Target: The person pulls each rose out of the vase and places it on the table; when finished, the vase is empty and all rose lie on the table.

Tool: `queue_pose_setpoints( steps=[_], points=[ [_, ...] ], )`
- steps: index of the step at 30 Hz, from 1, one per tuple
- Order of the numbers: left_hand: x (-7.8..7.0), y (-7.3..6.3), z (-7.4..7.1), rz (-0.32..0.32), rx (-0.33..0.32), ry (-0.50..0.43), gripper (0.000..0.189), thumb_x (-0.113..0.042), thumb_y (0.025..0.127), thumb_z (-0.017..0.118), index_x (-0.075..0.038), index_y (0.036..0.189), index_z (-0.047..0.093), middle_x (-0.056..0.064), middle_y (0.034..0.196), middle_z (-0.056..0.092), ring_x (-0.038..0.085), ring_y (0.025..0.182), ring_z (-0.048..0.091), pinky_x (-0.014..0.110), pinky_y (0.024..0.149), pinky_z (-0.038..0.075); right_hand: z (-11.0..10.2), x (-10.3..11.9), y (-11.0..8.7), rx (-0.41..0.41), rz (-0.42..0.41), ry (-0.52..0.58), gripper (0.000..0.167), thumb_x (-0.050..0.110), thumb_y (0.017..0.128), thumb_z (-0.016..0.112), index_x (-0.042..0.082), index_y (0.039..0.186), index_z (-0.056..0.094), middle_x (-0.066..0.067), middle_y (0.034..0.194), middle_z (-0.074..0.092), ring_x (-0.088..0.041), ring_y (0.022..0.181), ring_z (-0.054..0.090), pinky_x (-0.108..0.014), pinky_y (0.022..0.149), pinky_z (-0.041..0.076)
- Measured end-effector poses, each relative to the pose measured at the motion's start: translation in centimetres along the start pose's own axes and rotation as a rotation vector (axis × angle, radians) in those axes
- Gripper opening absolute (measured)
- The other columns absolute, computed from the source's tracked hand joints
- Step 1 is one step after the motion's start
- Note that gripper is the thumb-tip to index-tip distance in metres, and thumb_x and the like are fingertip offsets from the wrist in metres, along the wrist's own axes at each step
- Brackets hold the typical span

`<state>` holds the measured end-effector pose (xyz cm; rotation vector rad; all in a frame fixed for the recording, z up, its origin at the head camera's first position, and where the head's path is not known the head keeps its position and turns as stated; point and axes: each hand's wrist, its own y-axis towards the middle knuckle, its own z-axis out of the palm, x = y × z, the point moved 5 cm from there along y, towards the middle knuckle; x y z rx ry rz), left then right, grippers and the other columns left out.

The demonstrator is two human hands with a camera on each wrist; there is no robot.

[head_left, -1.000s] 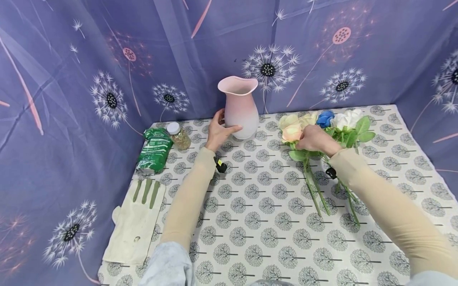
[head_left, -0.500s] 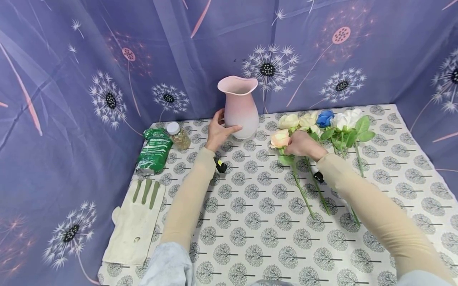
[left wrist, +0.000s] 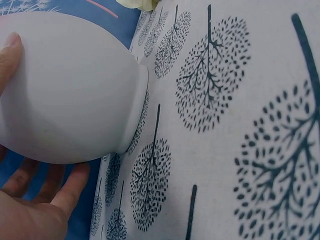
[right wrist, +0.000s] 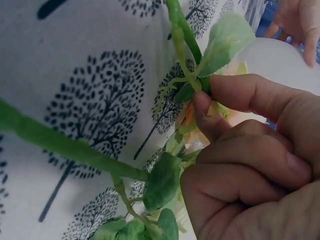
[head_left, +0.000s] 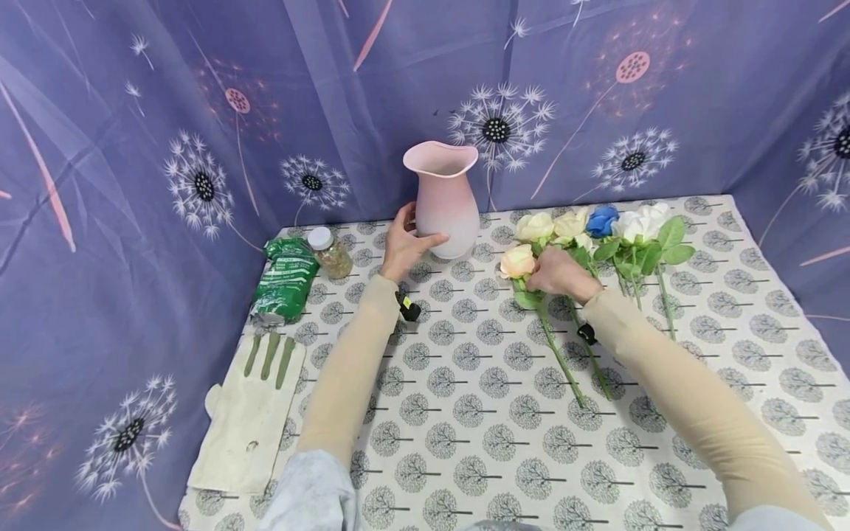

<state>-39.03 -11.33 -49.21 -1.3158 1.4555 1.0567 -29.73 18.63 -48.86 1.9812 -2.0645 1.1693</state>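
A pink-to-white vase with a wavy rim stands upright near the back curtain. My left hand holds its lower left side, the thumb in front and the other fingers behind; the left wrist view shows fingers against the vase's white body. To the right, my right hand is at a peach rose just below the bloom. In the right wrist view, thumb and forefinger pinch its green stem beside a leaf. Cream roses, a blue rose and a white rose lie behind and beside that hand.
On the left are a green packet, a white-capped jar and a pale glove with green fingers. A tree-print cloth covers the table. Purple dandelion curtains enclose the back and sides.
My right hand has shifted left and slightly toward me, drawing the peach rose away from the cream ones, then nearly stopped. The left hand and vase stay in place.
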Motion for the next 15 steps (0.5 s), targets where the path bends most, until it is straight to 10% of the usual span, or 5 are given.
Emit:
queue_pose_setpoints(
  steps=[15],
  points=[
    [-0.33, 0.07, -0.23, 0.01, 0.01, 0.006, 0.105, -0.027, 0.08, 0.1, -0.018, 0.167, 0.041, 0.014, 0.158, 0.057, 0.036, 0.142, 0.06, 0.049, 0.119, 0.056, -0.03, -0.31, -0.2, -0.047, 0.002, 0.015, 0.051, 0.019, 0.093, 0.079, 0.021, 0.057, 0.044, 0.013, 0.052, 0.03, -0.005, 0.049, 0.029, -0.02, 0.047, 0.03]
  ],
)
